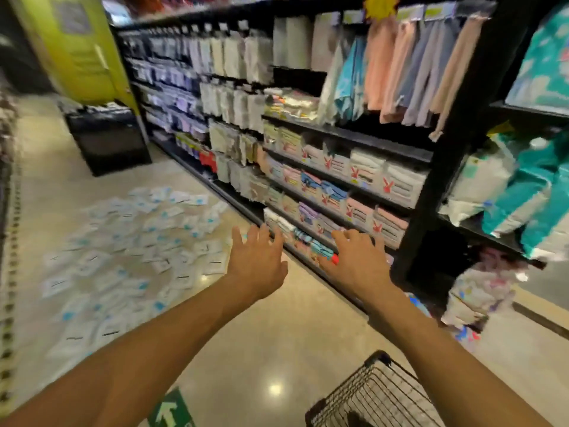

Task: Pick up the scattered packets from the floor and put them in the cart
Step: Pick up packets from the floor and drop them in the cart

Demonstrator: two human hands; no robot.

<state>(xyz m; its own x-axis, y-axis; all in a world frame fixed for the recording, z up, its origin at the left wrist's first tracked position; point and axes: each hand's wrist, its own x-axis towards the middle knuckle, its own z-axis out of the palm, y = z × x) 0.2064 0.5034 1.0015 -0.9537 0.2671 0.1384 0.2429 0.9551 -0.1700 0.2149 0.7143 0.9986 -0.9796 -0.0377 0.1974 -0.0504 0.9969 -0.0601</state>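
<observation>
Left hand (257,262) and right hand (357,263) stretched forward, fingers spread wide, palms down, holding nothing, touching nothing. Packets (123,254) scattered over floor (277,334), far left of hands. Wire cart (374,396) near right, under right forearm. Stocked shelves (338,167) along right.

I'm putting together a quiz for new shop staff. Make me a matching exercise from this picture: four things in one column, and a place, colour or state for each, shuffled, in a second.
Things:
1. packets
2. cart
3. arrow sign
4. left hand

Descriptions:
a. black wire, bottom right
b. green, on the floor at the bottom edge
c. scattered on the floor, left
d. open, holding nothing

Pairs: 1-c, 2-a, 3-b, 4-d
</observation>
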